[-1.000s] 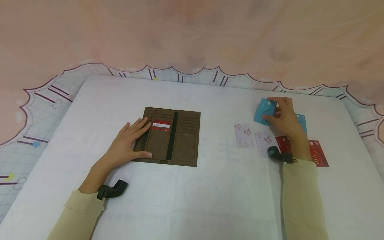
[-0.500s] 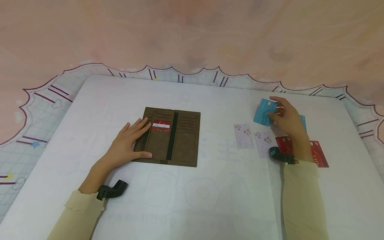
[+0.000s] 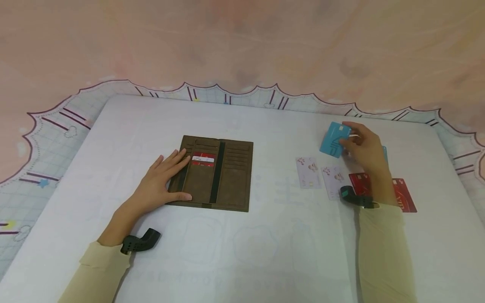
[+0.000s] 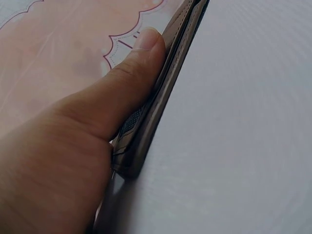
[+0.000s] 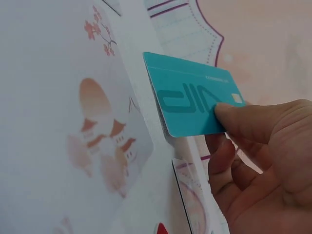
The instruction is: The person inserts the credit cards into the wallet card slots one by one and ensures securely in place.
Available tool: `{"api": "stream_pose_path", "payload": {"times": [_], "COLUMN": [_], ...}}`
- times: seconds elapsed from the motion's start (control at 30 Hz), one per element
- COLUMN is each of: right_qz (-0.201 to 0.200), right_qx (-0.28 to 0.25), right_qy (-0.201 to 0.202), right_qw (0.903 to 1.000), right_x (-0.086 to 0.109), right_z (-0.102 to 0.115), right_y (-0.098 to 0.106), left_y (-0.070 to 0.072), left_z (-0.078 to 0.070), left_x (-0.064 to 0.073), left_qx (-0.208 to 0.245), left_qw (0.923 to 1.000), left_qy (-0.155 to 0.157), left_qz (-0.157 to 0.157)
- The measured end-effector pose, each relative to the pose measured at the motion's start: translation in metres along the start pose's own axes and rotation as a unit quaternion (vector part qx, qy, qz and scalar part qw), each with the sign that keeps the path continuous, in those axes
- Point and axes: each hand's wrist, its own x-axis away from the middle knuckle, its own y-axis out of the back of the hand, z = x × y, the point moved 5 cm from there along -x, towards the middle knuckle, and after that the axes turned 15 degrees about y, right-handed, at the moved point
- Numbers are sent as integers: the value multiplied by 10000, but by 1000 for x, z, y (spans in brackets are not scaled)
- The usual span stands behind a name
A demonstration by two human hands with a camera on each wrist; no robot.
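My left hand (image 3: pixel 161 181) rests with spread fingers on the left part of an opened brown wallet (image 3: pixel 235 185). A red and white card (image 3: pixel 203 159) shows in one of its slots. In the left wrist view, the thumb lies along the edge of the wallet (image 4: pixel 161 97). My right hand (image 3: pixel 365 147) pinches a blue VIP card (image 3: pixel 335 141) between thumb and fingers. The right wrist view shows this blue VIP card (image 5: pixel 190 97) tilted, with its chip near the thumb. Another blue card (image 3: pixel 385 155) is mostly hidden behind the right hand.
Two pale VIP cards, one at the left (image 3: pixel 308 172) and one at the right (image 3: pixel 333 181), lie on the white tabletop (image 3: pixel 265 244) between wallet and right hand. Red VIP cards (image 3: pixel 404 195) lie partly under the right wrist. A patterned cloth (image 3: pixel 242 46) hangs beyond the table.
The right hand has shifted its grip to the right edge of the blue VIP card and tilted it, uncovering more of its face. The left hand and wallet have stayed put.
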Motion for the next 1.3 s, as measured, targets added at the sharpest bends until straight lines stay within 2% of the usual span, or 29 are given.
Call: {"api": "stream_pose_path", "payload": {"times": [0.2, 0.5, 0.7, 0.8, 1.1, 1.3], "right_qz": [-21, -402, -723, -759, -671, -744], "right_qx": [-71, -672, -775, -843, -1024, -1701], "right_qy": [-120, -19, 296, 347, 528, 1107], "right_qw": [9999, 9969, 9939, 9929, 9911, 9764], "right_x": [2, -2, -3, -2, -8, -21], "right_z": [3, 7, 19, 23, 51, 82], "right_y": [2, 2, -2, -4, -13, -32], "left_y": [0, -2, 1, 2, 4, 0], "left_z": [-1, 2, 1, 0, 0, 1], "left_x": [-1, 1, 2, 2, 4, 2], "left_qx": [-13, 20, 4, -25, -30, 8], "left_qw": [10000, 9999, 9999, 10000, 9999, 10000], "left_qy": [36, 123, 117, 82, 111, 63], "left_qz": [44, 40, 35, 47, -14, -18]}}
